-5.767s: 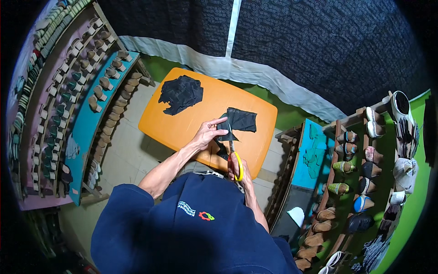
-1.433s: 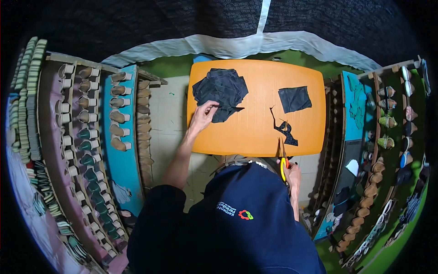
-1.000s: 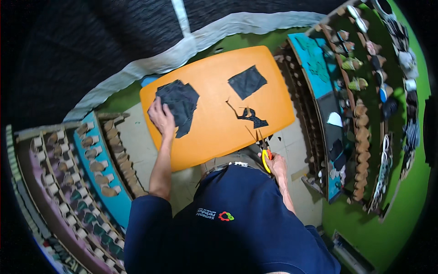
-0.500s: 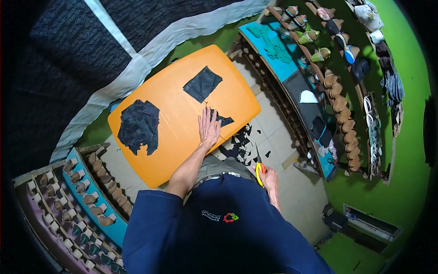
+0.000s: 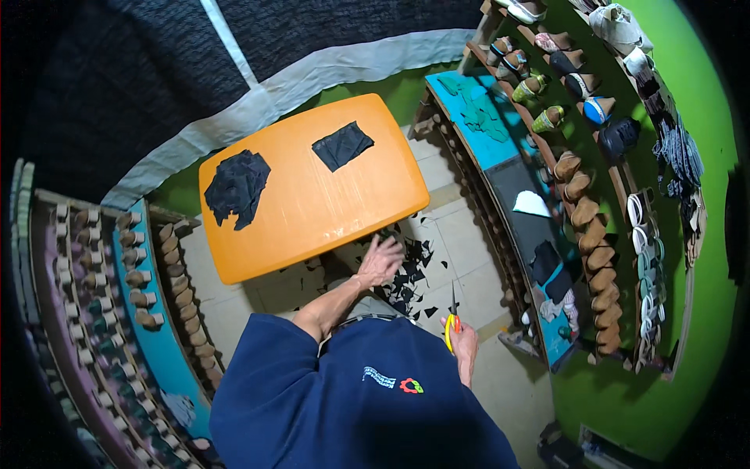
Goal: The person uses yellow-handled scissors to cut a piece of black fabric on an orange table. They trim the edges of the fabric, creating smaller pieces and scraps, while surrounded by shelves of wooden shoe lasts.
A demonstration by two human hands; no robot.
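Note:
My left hand [image 5: 381, 262] is just off the near edge of the orange table [image 5: 312, 223], above the floor, with its fingers spread and nothing plainly held. Small black offcuts [image 5: 406, 281] lie scattered on the floor below and beside it. At my right side, my right hand [image 5: 464, 344] is closed around the yellow and orange handles of a pair of scissors [image 5: 452, 322], blades pointing away from me. On the table's left part rests a pile of cut black material pieces [image 5: 237, 187]. A separate, roughly rectangular black stack [image 5: 343, 146] lies toward the far right.
On the right stands a long shelf unit with a blue top [image 5: 488, 144], holding green pieces [image 5: 478, 109] and a white piece [image 5: 532, 204]. Wall racks carry brown shoe lasts [image 5: 590, 234] and shoes. More lasts line the left rack [image 5: 141, 277]. A dark curtain [image 5: 336, 31] hangs behind the table.
My left hand has moved from the tabletop toward me, past the near edge. The black scrap beside it has gone from the table. The scissors stay in my right hand.

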